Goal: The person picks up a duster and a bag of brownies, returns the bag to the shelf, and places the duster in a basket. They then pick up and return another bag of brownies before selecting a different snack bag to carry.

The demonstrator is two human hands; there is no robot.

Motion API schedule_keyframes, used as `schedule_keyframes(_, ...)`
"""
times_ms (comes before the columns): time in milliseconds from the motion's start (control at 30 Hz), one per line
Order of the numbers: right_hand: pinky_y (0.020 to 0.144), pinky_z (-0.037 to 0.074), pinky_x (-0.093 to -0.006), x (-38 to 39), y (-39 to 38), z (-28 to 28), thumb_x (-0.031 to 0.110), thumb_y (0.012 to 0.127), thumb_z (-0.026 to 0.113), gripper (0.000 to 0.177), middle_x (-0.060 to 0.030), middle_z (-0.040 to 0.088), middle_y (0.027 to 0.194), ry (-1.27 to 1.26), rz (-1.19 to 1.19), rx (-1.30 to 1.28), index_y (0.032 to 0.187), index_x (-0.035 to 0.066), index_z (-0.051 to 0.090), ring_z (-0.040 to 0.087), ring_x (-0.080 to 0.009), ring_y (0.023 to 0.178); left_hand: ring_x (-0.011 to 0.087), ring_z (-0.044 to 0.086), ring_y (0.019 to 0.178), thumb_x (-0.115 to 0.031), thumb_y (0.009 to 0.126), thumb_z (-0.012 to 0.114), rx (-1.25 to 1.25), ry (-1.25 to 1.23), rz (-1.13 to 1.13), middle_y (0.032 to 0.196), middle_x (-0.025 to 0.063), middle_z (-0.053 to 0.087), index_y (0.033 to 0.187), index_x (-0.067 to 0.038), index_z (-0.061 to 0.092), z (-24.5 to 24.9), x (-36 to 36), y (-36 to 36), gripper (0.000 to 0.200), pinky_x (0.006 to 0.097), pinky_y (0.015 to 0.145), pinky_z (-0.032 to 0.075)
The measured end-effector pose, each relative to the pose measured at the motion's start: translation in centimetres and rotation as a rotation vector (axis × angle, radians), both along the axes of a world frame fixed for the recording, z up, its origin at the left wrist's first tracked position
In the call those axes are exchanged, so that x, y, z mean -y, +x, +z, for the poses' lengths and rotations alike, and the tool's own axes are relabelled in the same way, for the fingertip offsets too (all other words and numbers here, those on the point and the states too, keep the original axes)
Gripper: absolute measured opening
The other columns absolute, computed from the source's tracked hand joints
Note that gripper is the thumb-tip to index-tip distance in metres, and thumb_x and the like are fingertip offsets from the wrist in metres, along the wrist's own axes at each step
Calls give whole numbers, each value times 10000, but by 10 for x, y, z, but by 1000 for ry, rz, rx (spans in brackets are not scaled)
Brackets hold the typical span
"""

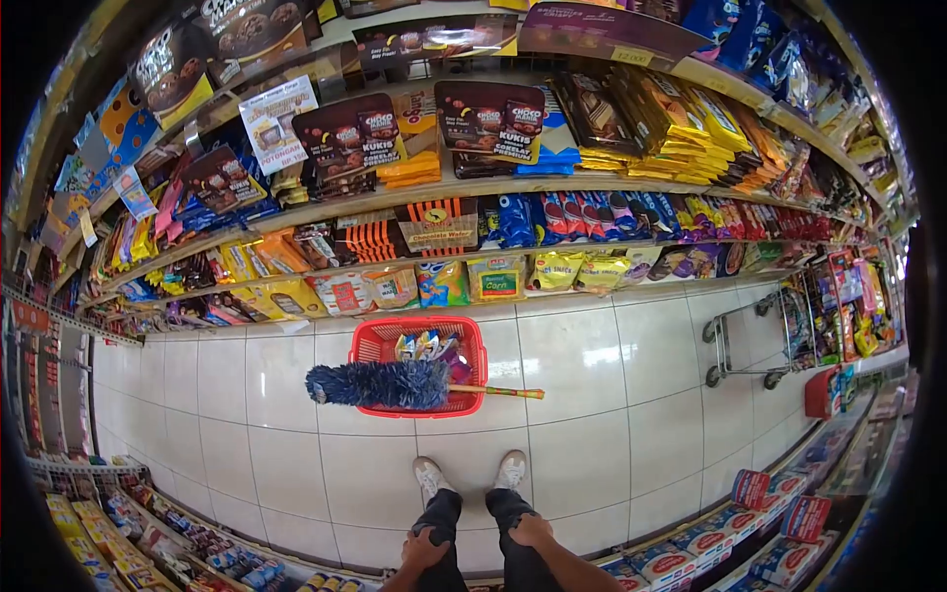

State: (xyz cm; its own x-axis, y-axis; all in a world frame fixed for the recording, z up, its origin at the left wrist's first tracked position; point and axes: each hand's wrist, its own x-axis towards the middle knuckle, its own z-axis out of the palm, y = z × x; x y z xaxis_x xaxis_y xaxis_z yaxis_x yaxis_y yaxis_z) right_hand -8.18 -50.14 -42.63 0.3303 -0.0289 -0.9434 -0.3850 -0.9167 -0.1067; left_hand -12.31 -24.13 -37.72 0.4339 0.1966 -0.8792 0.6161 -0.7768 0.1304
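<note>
My left hand (424,547) lies on my left knee, its fingers draped over the dark trousers, holding nothing. Over the right knee rests my right hand (533,531), also holding nothing. In front of my feet a red plastic basket (477,340) stands on the tiled floor, out of reach of both hands. Across its near side lies a fluffy dark blue duster (380,385), its head sticking out at the left and its handle (508,392) at the right. Several colourful packets (426,345) sit inside the basket, partly hidden by the duster.
Shelves of packaged snacks (498,283) run along the front. A metal trolley (755,335) stands at the right, near a hanging packet display (856,296). Low shelves with boxes (671,562) are close behind me at the right, and more goods (138,533) are at the left.
</note>
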Motion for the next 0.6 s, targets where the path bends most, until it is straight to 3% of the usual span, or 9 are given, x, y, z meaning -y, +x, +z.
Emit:
schedule_keyframes(100,959,402,-437,1,-4,2,353,776,473,478,-214,523,1216,-20,2,33,1155,82,582,481,-373,1152,415,458,1122,-470,681,653,91,14,34,1243,213,427,1181,-212,546,-15,7,-11,573,481,918,416)
schedule_keyframes(233,956,406,-434,-1,2,9,286,827,429,419,-211,515,1228,-68,53,-46,1158,79,581,493,-362,1146,420,474,1084,-414,706,626,164,48,74,1201,214,444,1120,-200,576,-9,26,-12,469,496,886,431)
schedule_keyframes(533,943,414,-428,-1,15,14,259,808,450,415,-239,512,1227,-53,98,-48,1107,17,607,503,-374,1139,411,515,1027,-356,736,596,163,173,109,1114,223,514,1020,-141,623,-26,44,-4,358,492,830,463)
schedule_keyframes(600,947,412,-429,3,9,-9,329,791,479,499,-225,525,1217,-59,128,-54,1176,18,545,504,-362,1140,400,522,1030,-356,741,592,108,152,103,1123,221,522,1015,-125,628,-27,42,-4,360,476,833,467)
